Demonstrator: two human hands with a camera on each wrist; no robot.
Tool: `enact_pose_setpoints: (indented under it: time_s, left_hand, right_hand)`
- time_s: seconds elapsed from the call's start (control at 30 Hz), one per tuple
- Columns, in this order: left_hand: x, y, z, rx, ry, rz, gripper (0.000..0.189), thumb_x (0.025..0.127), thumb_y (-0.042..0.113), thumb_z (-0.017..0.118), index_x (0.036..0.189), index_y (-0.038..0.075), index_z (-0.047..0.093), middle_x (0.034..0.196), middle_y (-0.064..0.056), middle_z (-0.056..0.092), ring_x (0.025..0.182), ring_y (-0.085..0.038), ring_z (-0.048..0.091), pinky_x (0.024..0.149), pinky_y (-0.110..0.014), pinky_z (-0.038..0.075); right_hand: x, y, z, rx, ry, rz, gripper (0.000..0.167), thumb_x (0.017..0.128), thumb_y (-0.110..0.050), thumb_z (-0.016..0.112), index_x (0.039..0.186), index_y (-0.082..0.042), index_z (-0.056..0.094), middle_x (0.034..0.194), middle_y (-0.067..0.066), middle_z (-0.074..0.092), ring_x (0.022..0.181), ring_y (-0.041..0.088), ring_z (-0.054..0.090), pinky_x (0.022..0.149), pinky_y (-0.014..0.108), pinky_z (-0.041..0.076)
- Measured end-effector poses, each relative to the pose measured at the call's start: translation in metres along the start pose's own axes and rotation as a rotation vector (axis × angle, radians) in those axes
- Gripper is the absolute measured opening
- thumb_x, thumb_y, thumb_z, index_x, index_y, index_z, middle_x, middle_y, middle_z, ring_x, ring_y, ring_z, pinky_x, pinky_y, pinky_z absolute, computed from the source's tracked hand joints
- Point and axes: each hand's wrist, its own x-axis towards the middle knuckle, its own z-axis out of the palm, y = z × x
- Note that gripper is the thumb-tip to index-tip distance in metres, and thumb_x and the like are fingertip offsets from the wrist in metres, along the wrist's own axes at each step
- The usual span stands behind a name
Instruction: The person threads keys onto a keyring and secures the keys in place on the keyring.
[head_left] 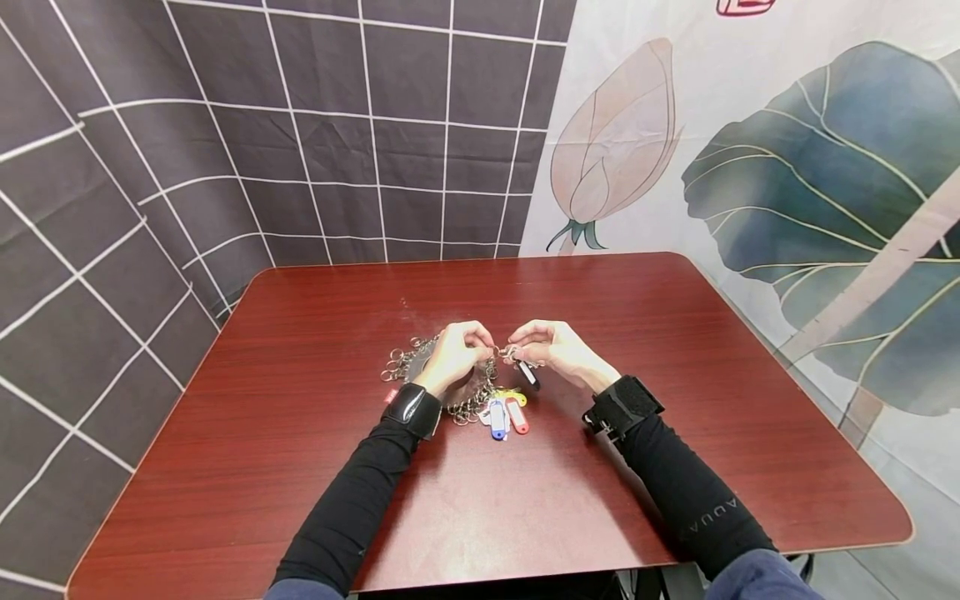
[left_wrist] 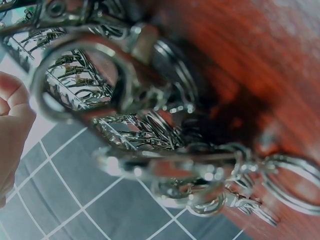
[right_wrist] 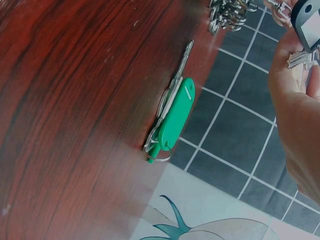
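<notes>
In the head view my left hand [head_left: 457, 354] pinches a metal clasp [head_left: 496, 352] at the right side of a round rack hung with several clasps and rings [head_left: 397, 363]. Opposite it, my right hand [head_left: 561, 350] holds a bunch of keys with a black key tag [head_left: 528, 375]; the right wrist view shows these keys [right_wrist: 300, 60] against the palm. The two hands' fingertips nearly meet at the clasp. Close up in the left wrist view are blurred metal clasps [left_wrist: 170, 165] and split rings [left_wrist: 295, 180]. Whether the keys are joined to the clasp I cannot tell.
Blue [head_left: 498, 419], red [head_left: 517, 415] and yellow [head_left: 513, 397] key tags lie at the rack's near right side. A green key tag [right_wrist: 177, 115] with keys lies on the dark red table [head_left: 600, 492]. Grey grid cloth [head_left: 330, 142] hangs behind.
</notes>
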Motion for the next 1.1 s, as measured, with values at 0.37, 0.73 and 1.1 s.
enact_pose_setpoints:
  time_s: [0.37, 0.73, 1.1]
  left_hand:
    - [-0.001, 0.001, 0.0, -0.066, -0.017, 0.0, 0.01, 0.079, 0.0, 0.064, 0.088, 0.0, 0.066, 0.076, -0.013, 0.068, 0.064, -0.015, 0.06, 0.061, -0.021, 0.045]
    - [0.002, 0.003, 0.0, 0.061, -0.211, 0.105, 0.011, 0.081, 0.002, 0.066, 0.09, 0.004, 0.07, 0.082, -0.013, 0.072, 0.071, -0.008, 0.06, 0.069, -0.021, 0.045]
    - [0.008, 0.004, 0.0, 0.39, -0.222, 0.111, 0.016, 0.082, 0.007, 0.059, 0.091, 0.007, 0.073, 0.091, -0.007, 0.072, 0.089, -0.021, 0.059, 0.08, -0.03, 0.045]
  right_hand:
    - [0.002, -0.001, -0.002, -0.09, 0.015, 0.021, 0.037, 0.087, -0.001, 0.061, 0.118, 0.017, 0.051, 0.092, 0.002, 0.071, 0.08, 0.007, 0.066, 0.063, 0.027, 0.049]
    - [0.005, 0.008, 0.0, -0.248, -0.043, 0.012, 0.025, 0.081, 0.009, 0.06, 0.105, 0.013, 0.061, 0.093, 0.024, 0.069, 0.078, 0.007, 0.065, 0.073, 0.022, 0.054]
    - [0.007, 0.008, -0.022, -0.669, 0.326, 0.06, 0.014, 0.081, 0.003, 0.057, 0.089, 0.003, 0.068, 0.083, 0.019, 0.07, 0.069, 0.022, 0.062, 0.059, 0.025, 0.048]
